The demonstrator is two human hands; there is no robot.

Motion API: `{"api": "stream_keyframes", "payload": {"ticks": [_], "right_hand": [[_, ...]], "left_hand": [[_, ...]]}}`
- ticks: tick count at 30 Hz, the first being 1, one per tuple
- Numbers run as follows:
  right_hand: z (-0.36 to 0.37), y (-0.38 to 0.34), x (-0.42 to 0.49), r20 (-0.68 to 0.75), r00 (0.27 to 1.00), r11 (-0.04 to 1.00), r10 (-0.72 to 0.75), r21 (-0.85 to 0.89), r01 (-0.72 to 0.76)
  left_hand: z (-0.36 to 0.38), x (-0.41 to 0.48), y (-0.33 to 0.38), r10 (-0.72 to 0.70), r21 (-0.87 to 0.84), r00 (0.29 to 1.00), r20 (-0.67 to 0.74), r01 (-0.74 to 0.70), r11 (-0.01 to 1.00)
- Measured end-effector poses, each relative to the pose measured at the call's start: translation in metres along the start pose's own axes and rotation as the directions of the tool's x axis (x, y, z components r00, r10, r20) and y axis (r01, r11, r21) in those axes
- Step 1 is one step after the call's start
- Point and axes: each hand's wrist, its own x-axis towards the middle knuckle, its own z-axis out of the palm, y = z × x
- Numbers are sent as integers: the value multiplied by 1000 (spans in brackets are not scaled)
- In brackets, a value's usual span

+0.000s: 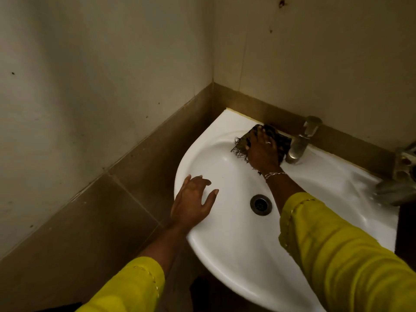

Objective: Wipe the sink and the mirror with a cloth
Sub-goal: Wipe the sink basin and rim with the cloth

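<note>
A white corner sink (234,251) is fixed where two walls meet. My right hand (262,149) presses a dark, frayed cloth (242,140) flat against the sink's back rim, just left of the metal tap (299,145). My left hand (193,201) rests on the sink's left rim with its fingers spread, holding nothing. The round metal drain (260,204) sits in the middle of the basin. Both arms wear yellow sleeves. No mirror is in view.
A brown tiled band (139,167) runs along both walls behind the sink, with pale wall above. A second metal fitting (405,163) and a blurred grey object (396,192) sit at the sink's right end. A dark surface borders the sink's right edge.
</note>
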Motion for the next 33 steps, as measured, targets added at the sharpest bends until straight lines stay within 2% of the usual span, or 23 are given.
{"api": "stream_keyframes", "payload": {"ticks": [4,10,13,15,17,21,24,27,31,33], "right_hand": [[4,-23,8,37,997,998,-62,9,62],[12,-52,11,-29,988,986,-150,66,151],[16,-74,7,-28,978,960,-206,187,208],[19,-91,3,-50,974,917,-220,330,224],[22,-104,-4,-44,975,839,-216,502,209],[29,-126,-27,2,965,573,-263,805,155],[18,-133,-51,116,940,368,-322,930,11],[8,-127,-82,202,900,149,-386,977,-155],[18,-119,-117,245,890,279,-384,950,-141],[13,-120,-124,247,882,291,-402,948,-133]], "left_hand": [[-4,-1,6,-24,-46,998,-60,22,999],[-8,0,9,-25,-91,995,-96,17,996],[-8,0,7,-43,-114,997,-71,35,993],[-6,1,5,-46,-123,997,-57,39,992],[-5,2,4,-44,-129,998,-55,37,991],[-4,3,3,-51,-146,995,-80,39,988],[-5,3,4,-75,-164,993,-86,61,985],[-7,1,6,-145,-205,985,-97,123,971],[-7,2,5,-168,-238,976,-141,131,962],[-6,3,5,-161,-231,975,-155,123,965]]}}
